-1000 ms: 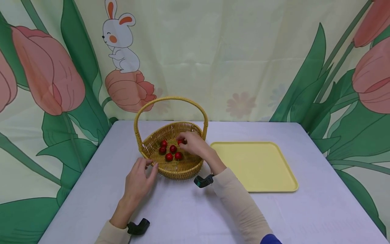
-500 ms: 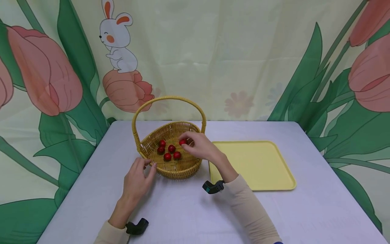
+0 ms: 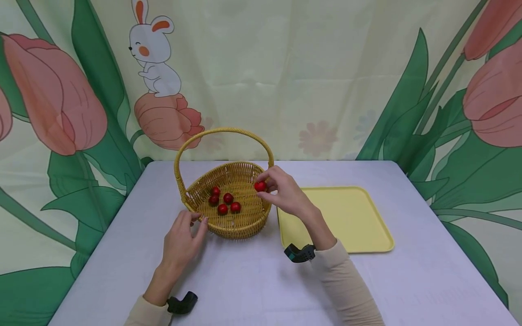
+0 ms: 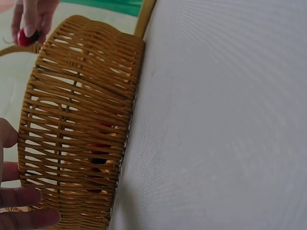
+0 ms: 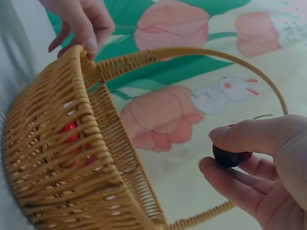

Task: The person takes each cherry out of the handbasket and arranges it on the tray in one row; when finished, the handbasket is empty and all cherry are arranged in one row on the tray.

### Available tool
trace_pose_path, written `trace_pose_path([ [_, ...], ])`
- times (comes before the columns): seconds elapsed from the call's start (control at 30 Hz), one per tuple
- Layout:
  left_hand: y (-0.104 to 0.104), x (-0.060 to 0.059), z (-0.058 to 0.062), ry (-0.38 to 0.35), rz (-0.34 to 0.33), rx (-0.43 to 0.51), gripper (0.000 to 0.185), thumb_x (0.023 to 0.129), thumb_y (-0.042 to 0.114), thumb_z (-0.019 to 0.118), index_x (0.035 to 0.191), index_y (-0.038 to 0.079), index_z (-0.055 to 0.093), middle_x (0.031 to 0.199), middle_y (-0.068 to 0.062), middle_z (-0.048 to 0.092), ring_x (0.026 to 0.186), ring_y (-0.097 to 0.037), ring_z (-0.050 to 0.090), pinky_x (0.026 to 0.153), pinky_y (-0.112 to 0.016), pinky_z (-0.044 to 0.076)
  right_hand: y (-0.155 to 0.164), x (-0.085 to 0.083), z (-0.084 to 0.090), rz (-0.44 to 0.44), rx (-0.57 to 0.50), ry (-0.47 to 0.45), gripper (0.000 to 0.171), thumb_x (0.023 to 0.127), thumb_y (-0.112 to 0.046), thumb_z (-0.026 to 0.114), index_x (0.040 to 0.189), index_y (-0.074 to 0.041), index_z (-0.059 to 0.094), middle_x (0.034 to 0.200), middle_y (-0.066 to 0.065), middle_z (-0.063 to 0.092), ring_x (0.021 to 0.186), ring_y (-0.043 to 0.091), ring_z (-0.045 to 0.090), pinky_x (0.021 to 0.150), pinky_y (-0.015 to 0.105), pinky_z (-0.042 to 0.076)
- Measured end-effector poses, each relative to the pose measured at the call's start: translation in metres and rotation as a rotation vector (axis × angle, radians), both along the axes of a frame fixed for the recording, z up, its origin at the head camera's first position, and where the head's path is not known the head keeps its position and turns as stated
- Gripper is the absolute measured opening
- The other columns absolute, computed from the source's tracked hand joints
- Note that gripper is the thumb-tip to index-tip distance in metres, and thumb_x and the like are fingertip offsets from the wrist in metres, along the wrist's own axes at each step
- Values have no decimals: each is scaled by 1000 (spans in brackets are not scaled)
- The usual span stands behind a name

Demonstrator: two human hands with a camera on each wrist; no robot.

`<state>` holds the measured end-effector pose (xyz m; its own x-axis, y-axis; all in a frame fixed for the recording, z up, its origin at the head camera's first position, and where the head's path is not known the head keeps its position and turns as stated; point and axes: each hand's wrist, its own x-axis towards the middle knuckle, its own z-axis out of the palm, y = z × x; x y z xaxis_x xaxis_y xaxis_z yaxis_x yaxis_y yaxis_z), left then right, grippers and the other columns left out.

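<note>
A wicker basket (image 3: 238,233) with a tall arched handle stands on the table, and several red cherries (image 3: 228,198) lie on its floor. My right hand (image 3: 287,192) pinches one cherry (image 3: 260,186) between thumb and fingers above the basket's right rim. In the right wrist view, a thin green stem shows on this dark red cherry (image 5: 232,152). My left hand (image 3: 181,242) holds the basket's near-left rim, thumb and fingers on either side of it. Through the weave in the left wrist view, the cherries inside are mostly hidden.
A yellow rectangular tray (image 3: 346,217) lies right of the basket, partly behind my right wrist. The white-covered table (image 3: 244,285) ends at a curtain (image 3: 326,81) printed with tulips and a rabbit. Each wrist wears a black camera.
My right hand has lifted a cherry from among the others and carried it up and right to the basket's rim. The left hand stays on the basket. The view has shifted slightly.
</note>
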<state>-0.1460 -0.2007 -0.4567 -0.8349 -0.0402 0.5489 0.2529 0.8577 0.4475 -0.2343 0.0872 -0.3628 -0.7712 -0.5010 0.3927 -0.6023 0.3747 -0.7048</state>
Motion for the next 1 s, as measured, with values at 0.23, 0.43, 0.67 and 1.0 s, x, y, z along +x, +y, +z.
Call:
trace_pose_path([
  [0.23,-1,0,-1,-3,-2,12,28,95,27,65,108,2,63,103,-10,64,90,-26,63,71,-44,56,23,-4,0,-61,-51,14,34,83,-1,78,114,-2,62,111,13,60,89,24,71,81,34,60],
  [0.43,-1,0,-2,1,-2,7,29,95,27,65,109,2,63,102,-10,64,89,-25,63,70,-43,56,44,-12,-2,-176,-35,16,35,85,-8,79,115,-3,64,112,12,65,88,24,71,77,28,57],
  [0.67,-2,-1,-3,9,-2,0,28,95,27,65,109,2,63,101,-9,64,88,-23,62,66,-40,54,55,-25,-15,-257,-30,-98,36,87,-15,78,118,-4,64,110,14,69,91,27,71,80,33,58],
  [1.0,-1,0,-2,-2,-3,-2,29,95,26,65,110,2,63,100,-10,64,87,-23,62,66,-40,54,57,-45,-51,-329,40,-271,38,89,-22,76,120,-5,64,114,15,69,98,27,69,83,40,57],
])
